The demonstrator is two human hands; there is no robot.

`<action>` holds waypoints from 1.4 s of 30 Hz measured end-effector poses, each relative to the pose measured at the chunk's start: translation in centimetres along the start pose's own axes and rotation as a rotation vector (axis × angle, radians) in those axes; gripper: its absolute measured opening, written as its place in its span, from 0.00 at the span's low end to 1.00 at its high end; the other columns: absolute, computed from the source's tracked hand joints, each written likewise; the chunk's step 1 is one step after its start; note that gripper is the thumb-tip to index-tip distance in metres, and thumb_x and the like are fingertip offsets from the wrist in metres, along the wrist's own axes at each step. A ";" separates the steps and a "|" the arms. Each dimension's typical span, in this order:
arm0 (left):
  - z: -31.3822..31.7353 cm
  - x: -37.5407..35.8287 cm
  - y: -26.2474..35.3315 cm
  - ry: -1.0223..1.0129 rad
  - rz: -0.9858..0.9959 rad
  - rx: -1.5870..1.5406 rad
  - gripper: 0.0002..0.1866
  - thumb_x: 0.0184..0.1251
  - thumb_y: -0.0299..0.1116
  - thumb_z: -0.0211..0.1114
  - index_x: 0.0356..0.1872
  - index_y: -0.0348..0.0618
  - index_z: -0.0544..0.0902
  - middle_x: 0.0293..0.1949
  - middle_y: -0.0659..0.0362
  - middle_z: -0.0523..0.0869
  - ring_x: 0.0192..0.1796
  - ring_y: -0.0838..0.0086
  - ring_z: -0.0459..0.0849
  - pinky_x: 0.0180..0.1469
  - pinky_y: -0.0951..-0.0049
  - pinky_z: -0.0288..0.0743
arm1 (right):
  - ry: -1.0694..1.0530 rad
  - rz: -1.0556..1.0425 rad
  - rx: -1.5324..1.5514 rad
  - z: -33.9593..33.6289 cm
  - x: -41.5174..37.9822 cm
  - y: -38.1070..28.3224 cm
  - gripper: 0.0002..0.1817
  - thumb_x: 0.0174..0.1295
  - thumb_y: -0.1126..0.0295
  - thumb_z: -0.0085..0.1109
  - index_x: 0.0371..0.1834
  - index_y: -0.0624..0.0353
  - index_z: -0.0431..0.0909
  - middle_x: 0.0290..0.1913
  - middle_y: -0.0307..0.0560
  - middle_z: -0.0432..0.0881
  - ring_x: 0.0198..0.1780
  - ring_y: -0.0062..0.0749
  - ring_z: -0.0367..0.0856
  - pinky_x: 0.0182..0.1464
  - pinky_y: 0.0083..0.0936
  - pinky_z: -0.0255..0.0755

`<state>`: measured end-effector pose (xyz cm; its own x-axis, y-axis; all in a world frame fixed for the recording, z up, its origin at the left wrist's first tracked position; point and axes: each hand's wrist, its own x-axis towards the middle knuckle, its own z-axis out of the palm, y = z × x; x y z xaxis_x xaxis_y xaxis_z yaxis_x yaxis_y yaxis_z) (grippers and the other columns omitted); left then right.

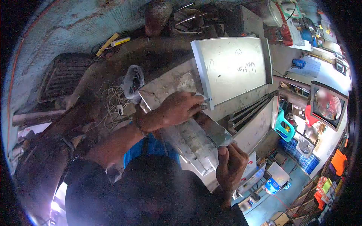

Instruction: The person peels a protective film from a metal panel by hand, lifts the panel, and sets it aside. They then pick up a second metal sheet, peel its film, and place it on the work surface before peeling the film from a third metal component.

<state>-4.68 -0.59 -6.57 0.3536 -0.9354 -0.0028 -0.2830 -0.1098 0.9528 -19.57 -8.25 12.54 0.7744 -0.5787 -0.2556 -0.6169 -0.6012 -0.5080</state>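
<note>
A flat shiny metal strip (pixel 215 130) lies slantwise in front of me, between my two hands. My right hand (pixel 232 165) grips its near right end, thumb on top and fingers curled around the edge. At the far left end, my left hand (pixel 183 109) has its fingers bent and closed on the strip, close to the flange of a white metal panel (pixel 237 71). Handwriting shows on that panel. Beneath the strip is a dusty pale metal sheet (pixel 194 145) with worn marks. My left fingertips are partly hidden.
A clear plastic bag (pixel 134 81) and a coiled pale cable (pixel 113 100) lie to the left. Several metal channels (pixel 250 113) are stacked to the right. Farther right are a teal plastic stool (pixel 284 126) and a square fan (pixel 328 105).
</note>
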 end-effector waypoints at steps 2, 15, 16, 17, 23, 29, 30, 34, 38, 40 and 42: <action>0.4 -0.2 -0.4 0.019 -0.057 0.074 0.13 0.69 0.42 0.63 0.44 0.44 0.81 0.32 0.46 0.82 0.39 0.49 0.84 0.41 0.51 0.76 | 0.004 -0.011 -0.004 0.1 0.0 0.3 0.14 0.66 0.67 0.60 0.23 0.63 0.74 0.21 0.53 0.74 0.22 0.52 0.75 0.27 0.40 0.66; -0.4 0.9 -4.8 0.206 0.067 0.589 0.16 0.55 0.34 0.68 0.46 0.46 0.81 0.31 0.54 0.83 0.37 0.59 0.86 0.38 0.59 0.82 | 0.008 -0.027 0.023 0.3 -0.2 0.2 0.13 0.65 0.67 0.62 0.26 0.63 0.76 0.21 0.53 0.74 0.22 0.51 0.76 0.27 0.41 0.67; -0.3 0.9 -5.2 0.201 0.071 0.589 0.16 0.55 0.34 0.68 0.46 0.46 0.81 0.31 0.54 0.83 0.37 0.59 0.86 0.38 0.59 0.82 | 0.001 -0.025 0.053 0.4 -0.3 0.2 0.12 0.64 0.68 0.63 0.27 0.63 0.76 0.22 0.54 0.75 0.22 0.50 0.76 0.27 0.41 0.67; -0.4 1.0 -5.6 0.288 0.123 0.615 0.16 0.54 0.33 0.68 0.45 0.46 0.81 0.33 0.54 0.83 0.37 0.60 0.85 0.39 0.60 0.82 | 0.005 -0.020 0.055 0.4 -0.3 0.2 0.12 0.64 0.68 0.63 0.27 0.63 0.76 0.22 0.54 0.75 0.22 0.50 0.76 0.27 0.41 0.67; -1.4 1.4 -7.6 0.385 0.227 0.700 0.16 0.54 0.32 0.69 0.46 0.45 0.82 0.38 0.56 0.84 0.38 0.61 0.85 0.42 0.60 0.80 | 0.000 -0.044 -0.018 0.4 -0.6 0.6 0.15 0.63 0.67 0.65 0.22 0.61 0.71 0.20 0.52 0.70 0.21 0.51 0.73 0.25 0.43 0.64; 0.9 -0.2 -7.9 0.169 -0.026 -0.019 0.11 0.69 0.32 0.61 0.48 0.41 0.82 0.39 0.51 0.84 0.40 0.61 0.84 0.46 0.63 0.77 | 0.004 -0.097 -0.047 0.6 -0.5 0.6 0.17 0.63 0.67 0.65 0.21 0.59 0.69 0.19 0.51 0.69 0.20 0.50 0.72 0.24 0.43 0.62; 1.4 -0.7 -7.6 0.109 -0.080 -0.385 0.11 0.74 0.35 0.59 0.48 0.39 0.81 0.40 0.49 0.84 0.41 0.62 0.84 0.47 0.64 0.76 | 0.015 -0.091 -0.036 0.6 -0.4 0.5 0.17 0.63 0.67 0.65 0.21 0.59 0.69 0.19 0.51 0.69 0.20 0.50 0.72 0.24 0.43 0.62; -0.1 -2.1 -4.5 -0.056 -0.110 -0.505 0.23 0.76 0.52 0.55 0.45 0.38 0.80 0.42 0.47 0.84 0.45 0.58 0.83 0.52 0.60 0.74 | 0.004 -0.080 -0.007 0.5 -0.4 0.7 0.15 0.63 0.68 0.65 0.22 0.61 0.71 0.19 0.51 0.70 0.20 0.51 0.73 0.24 0.42 0.63; 1.1 -1.8 -4.0 -0.045 -0.068 -0.103 0.18 0.74 0.50 0.58 0.44 0.43 0.80 0.42 0.47 0.84 0.50 0.50 0.83 0.50 0.53 0.74 | 0.002 -0.024 0.027 0.6 -0.3 -0.1 0.14 0.64 0.68 0.63 0.24 0.63 0.73 0.20 0.53 0.72 0.21 0.51 0.74 0.25 0.40 0.64; 1.7 -1.8 -4.8 -0.026 0.035 -0.073 0.14 0.72 0.43 0.61 0.47 0.43 0.79 0.43 0.48 0.84 0.46 0.51 0.83 0.48 0.56 0.75 | 0.042 -0.016 0.087 0.7 -0.1 -0.4 0.15 0.66 0.67 0.62 0.25 0.65 0.74 0.20 0.54 0.73 0.21 0.50 0.74 0.26 0.39 0.64; 1.7 -1.7 -4.9 -0.007 0.143 -0.045 0.13 0.70 0.37 0.64 0.50 0.44 0.79 0.44 0.49 0.84 0.42 0.52 0.84 0.47 0.58 0.76 | 0.022 -0.011 0.030 0.4 -0.3 -0.2 0.15 0.66 0.66 0.62 0.25 0.65 0.74 0.21 0.54 0.73 0.21 0.50 0.74 0.26 0.39 0.64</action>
<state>-5.39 1.02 -11.76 0.3057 -0.9429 0.1321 -0.2902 0.0399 0.9561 -19.67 -7.73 12.36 0.7777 -0.5843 -0.2322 -0.6036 -0.5907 -0.5355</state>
